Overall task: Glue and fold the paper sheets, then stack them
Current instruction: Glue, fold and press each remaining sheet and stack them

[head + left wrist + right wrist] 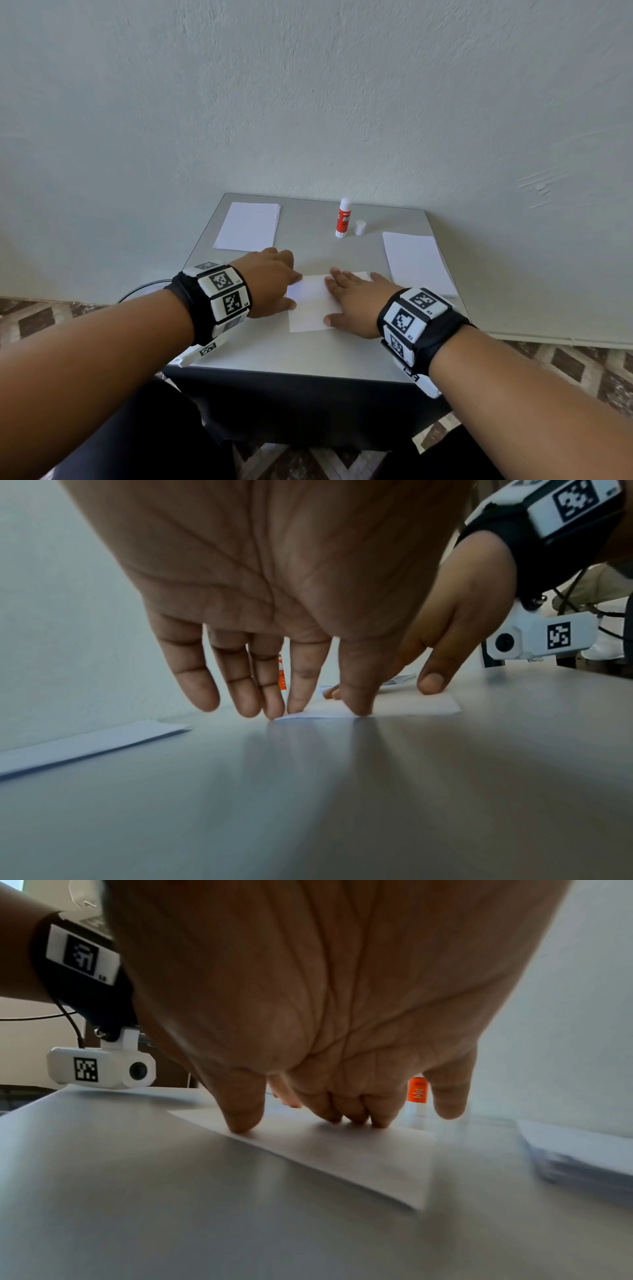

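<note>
A folded white sheet (310, 308) lies flat at the middle of the grey table (274, 353). My left hand (274, 281) touches its left edge with straight fingertips (274, 710). My right hand (349, 298) lies flat on the sheet's right half, with fingertips (356, 1115) and thumb pressing it down. The same sheet (411, 706) (359, 1156) shows in both wrist views. An uncapped red and white glue stick (343, 222) stands upright at the back, its white cap (360, 227) beside it.
One pile of white sheets (248, 226) lies at the back left, another pile (418, 262) at the right edge. A pale wall rises right behind the table. A black cable (144, 289) hangs off the left side above the patterned floor.
</note>
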